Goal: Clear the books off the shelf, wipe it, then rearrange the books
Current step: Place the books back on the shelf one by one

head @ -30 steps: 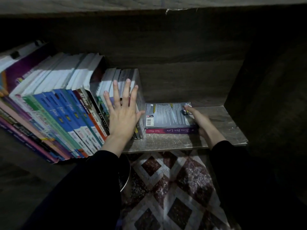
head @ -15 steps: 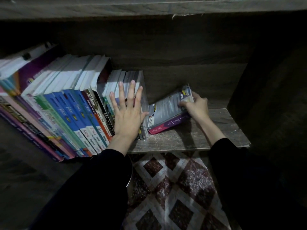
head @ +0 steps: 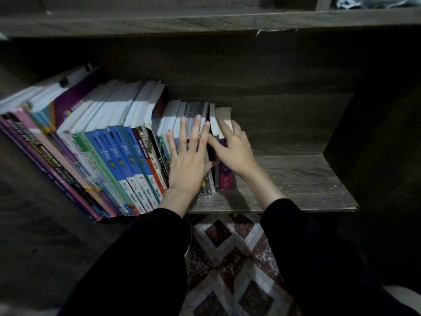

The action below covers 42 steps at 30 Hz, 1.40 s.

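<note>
A row of upright books [head: 118, 151] fills the left part of the dark wooden shelf [head: 296, 183], leaning left. At the row's right end stands a purple-and-red spined book [head: 226, 179], upright against the others. My right hand [head: 234, 149] lies over its top and spine, fingers spread, pressing it toward the row. My left hand [head: 189, 156] rests flat with fingers apart on the spines of the small books just left of it. Both sleeves are black.
The shelf's right side wall [head: 369, 144] stands close by, with bare board between it and the last book. An upper shelf board [head: 205, 21] runs overhead. Below lies a diamond-patterned rug [head: 232, 265], and a round metal rim [head: 188, 245] shows beside my left sleeve.
The purple-red book lay flat on the shelf, was tilted up by my right hand, and now stands upright against the row. My left hand stayed on the spines.
</note>
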Each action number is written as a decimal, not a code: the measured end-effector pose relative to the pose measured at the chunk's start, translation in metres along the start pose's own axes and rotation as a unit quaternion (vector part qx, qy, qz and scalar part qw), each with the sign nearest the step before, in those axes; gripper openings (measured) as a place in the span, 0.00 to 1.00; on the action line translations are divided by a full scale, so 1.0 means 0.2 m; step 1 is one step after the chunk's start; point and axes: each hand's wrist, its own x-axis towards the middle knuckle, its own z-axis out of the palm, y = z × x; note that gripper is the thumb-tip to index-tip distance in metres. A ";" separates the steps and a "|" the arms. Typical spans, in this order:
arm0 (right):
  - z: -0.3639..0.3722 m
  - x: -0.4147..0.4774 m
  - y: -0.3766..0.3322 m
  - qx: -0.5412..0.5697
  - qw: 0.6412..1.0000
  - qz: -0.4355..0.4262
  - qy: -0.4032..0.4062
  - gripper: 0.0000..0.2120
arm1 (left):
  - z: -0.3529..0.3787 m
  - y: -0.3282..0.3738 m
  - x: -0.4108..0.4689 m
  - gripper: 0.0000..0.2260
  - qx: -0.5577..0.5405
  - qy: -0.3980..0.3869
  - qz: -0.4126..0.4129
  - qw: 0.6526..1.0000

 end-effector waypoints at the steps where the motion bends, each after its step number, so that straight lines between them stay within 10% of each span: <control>1: 0.00 -0.01 0.02 0.026 1.000 -0.005 -0.010 0.33 | 0.00 0.00 0.00 0.51 -0.008 0.000 0.001 1.000; 6: 0.00 -0.09 0.15 0.283 0.955 0.031 -0.087 0.44 | -0.04 -0.05 -0.03 0.40 -0.171 0.039 -0.014 0.984; 16: 0.19 -0.12 0.28 0.099 0.995 -0.002 -0.033 0.49 | -0.06 0.21 -0.40 0.36 -0.439 -0.045 -0.200 0.875; 19: 0.19 -0.13 0.30 0.096 0.995 0.006 -0.042 0.49 | -0.08 0.26 -0.42 0.36 -0.586 -0.120 -0.410 0.688; 23: 0.20 -0.14 0.32 0.141 0.988 0.031 -0.057 0.48 | -0.10 0.27 -0.22 0.27 -0.744 -0.132 -0.644 0.122; 24: 0.19 -0.15 0.32 0.152 0.986 0.040 -0.058 0.47 | -0.10 0.25 -0.18 0.28 -0.760 -0.112 -0.640 0.028; 26: 0.19 -0.15 0.33 0.182 0.980 0.057 -0.052 0.45 | -0.08 0.23 -0.13 0.30 -0.771 -0.074 -0.630 -0.054; 42: 0.08 -0.10 0.18 0.269 0.962 0.043 -0.016 0.39 | -0.21 0.10 -0.10 0.29 -0.768 -0.044 -0.619 -0.162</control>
